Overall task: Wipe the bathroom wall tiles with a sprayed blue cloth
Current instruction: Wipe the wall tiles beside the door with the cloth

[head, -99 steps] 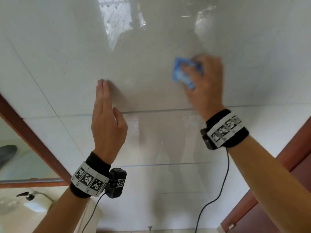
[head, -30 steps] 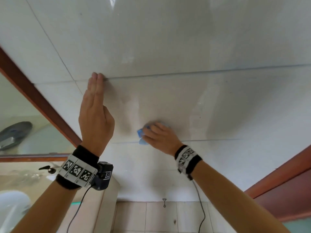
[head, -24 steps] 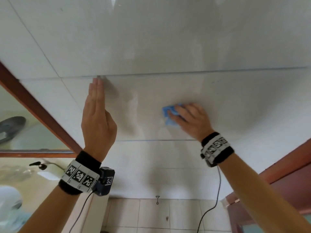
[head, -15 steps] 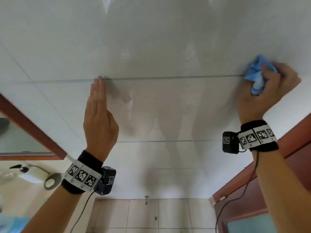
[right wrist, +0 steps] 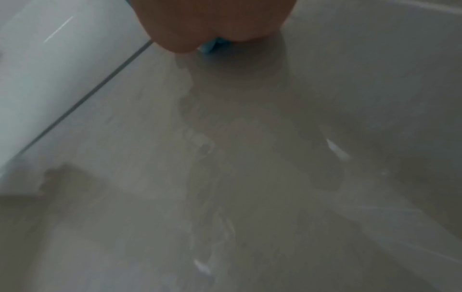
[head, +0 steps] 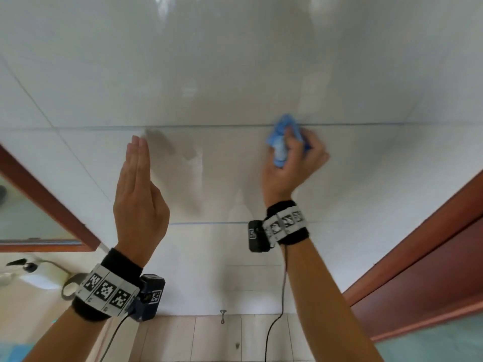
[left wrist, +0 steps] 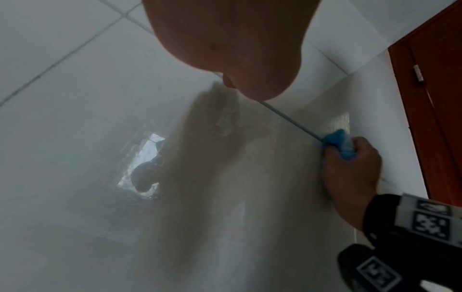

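Left hand [head: 138, 205] held flat, fingers pressed together, fingertips braced on wall tiles [head: 235, 74]. Blue cloth [head: 281, 142] bunched in right hand [head: 292, 165], fingers curled round it, pressed at grout line. Risk judged: patches missed by small wad; braced hand slipped on wet glaze.

Place: a home bathroom.
Walls: large glossy white wall tiles [head: 235, 74] with thin grey grout lines; the surface reflects light.
Floor: smaller beige floor tiles [head: 209, 338] meet the wall at the bottom of the head view.
Door: a red-brown wooden door frame [head: 418, 244] stands at the right; a hinge shows in the left wrist view.
Mirror or window: a red-brown framed pane [head: 39, 205] at the left.
Fixture: a white basin [head: 34, 278] with a dark tap, lower left.
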`<move>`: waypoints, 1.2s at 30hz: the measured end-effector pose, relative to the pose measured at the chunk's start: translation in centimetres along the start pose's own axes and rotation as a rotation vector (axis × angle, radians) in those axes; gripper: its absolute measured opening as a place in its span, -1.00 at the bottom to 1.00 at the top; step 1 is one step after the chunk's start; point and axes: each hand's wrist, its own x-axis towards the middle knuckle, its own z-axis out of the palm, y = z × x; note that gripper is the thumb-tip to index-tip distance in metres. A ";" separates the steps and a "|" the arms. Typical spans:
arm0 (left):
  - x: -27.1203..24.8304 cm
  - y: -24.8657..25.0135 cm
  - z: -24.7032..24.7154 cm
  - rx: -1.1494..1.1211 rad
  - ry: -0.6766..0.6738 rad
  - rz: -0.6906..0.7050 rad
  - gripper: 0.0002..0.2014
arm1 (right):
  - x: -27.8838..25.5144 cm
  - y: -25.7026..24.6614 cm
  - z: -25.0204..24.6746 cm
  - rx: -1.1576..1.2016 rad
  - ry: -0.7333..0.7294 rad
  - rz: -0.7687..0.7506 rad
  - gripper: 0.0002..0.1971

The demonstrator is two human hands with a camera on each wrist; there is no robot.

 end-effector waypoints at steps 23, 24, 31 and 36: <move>1.7 4.2 4.8 -0.008 0.002 -0.007 -0.23 | 14.4 13.4 -10.2 -0.183 0.141 0.182 -0.91; 1.8 4.6 5.2 -0.022 0.015 -0.039 -0.21 | 14.7 13.9 -10.3 -0.178 0.167 0.199 -0.92; 2.1 2.8 4.1 -0.090 0.074 -0.177 -0.18 | 10.1 7.7 -5.3 -0.053 0.071 0.006 -0.76; 1.8 -2.5 1.1 0.000 0.044 -0.333 -0.23 | 3.2 -0.5 0.3 0.023 -0.203 -0.240 -0.61</move>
